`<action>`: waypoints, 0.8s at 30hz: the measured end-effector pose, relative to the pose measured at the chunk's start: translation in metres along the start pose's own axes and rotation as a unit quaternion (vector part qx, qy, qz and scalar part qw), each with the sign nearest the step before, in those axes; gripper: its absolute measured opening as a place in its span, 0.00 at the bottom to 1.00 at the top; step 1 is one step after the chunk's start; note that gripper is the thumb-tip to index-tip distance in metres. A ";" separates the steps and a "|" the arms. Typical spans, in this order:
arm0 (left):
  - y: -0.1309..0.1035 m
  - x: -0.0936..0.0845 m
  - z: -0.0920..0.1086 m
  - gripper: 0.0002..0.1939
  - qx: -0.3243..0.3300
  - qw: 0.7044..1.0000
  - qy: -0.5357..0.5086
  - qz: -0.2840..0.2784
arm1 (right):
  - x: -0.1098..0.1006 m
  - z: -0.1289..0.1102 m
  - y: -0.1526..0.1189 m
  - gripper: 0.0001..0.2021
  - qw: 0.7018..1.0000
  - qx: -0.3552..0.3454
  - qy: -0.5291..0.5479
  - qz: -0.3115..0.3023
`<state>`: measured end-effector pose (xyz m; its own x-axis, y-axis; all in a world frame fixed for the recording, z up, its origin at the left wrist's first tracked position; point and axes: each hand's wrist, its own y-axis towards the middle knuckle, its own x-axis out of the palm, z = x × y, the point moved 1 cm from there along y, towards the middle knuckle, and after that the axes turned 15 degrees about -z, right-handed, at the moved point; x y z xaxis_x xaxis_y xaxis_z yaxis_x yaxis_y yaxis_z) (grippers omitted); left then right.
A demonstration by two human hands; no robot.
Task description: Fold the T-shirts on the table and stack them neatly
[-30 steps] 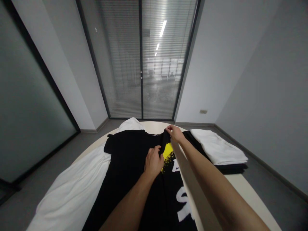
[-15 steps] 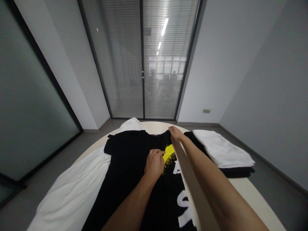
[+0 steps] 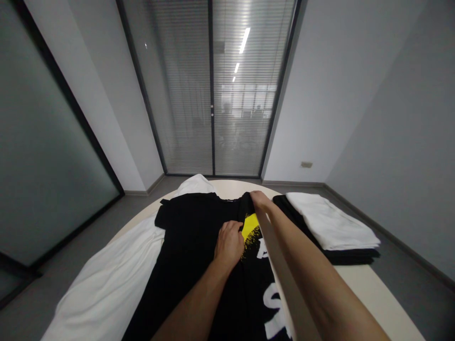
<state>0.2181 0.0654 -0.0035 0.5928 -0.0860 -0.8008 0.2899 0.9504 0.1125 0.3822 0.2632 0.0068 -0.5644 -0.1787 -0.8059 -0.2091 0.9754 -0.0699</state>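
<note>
A black T-shirt [image 3: 192, 237] lies spread over the table, its neckline away from me. Its right side is folded inward, showing a yellow patch and white lettering. My left hand [image 3: 230, 241] rests on the middle of the shirt, fingers bent and pressed on the cloth beside the yellow print. At the shirt's far right corner, near the shoulder, my right hand [image 3: 261, 201] is closed on the folded edge; its fingertips are mostly hidden.
White cloth [image 3: 106, 279] lies left of and partly under the shirt. To the right, a folded white garment [image 3: 327, 222] sits on folded black ones [image 3: 351, 256]. The round pale table [image 3: 377, 293] stands before a glass partition with blinds [image 3: 185, 94].
My right hand has shifted slightly down and its fingers have turned down onto the shirt's corner. My left hand stays nearly where it was. The view has moved slightly.
</note>
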 end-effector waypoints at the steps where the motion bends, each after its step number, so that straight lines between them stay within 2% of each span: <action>1: 0.000 0.000 0.000 0.20 0.001 1.000 -0.003 0.002 | 0.000 0.000 0.000 0.18 1.000 -0.002 0.007 -0.001; 7: 0.000 0.000 0.000 0.21 -0.003 1.000 -0.016 0.017 | 0.009 -0.005 0.002 0.24 0.999 -0.013 0.028 0.030; 13: 0.000 0.000 -0.001 0.23 -0.009 1.000 0.004 -0.012 | 0.022 -0.007 -0.004 0.30 0.998 -0.030 0.028 0.057; 24: 0.000 -0.001 0.000 0.24 0.000 0.999 0.032 -0.029 | 0.014 0.001 -0.029 0.21 0.996 0.005 0.026 0.085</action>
<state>0.2179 0.0650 -0.0026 0.5258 -0.1217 -0.8419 0.3226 0.9443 0.0650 0.3815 0.2324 -0.0028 -0.6312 -0.0173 -0.7754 -0.0986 0.9934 0.0582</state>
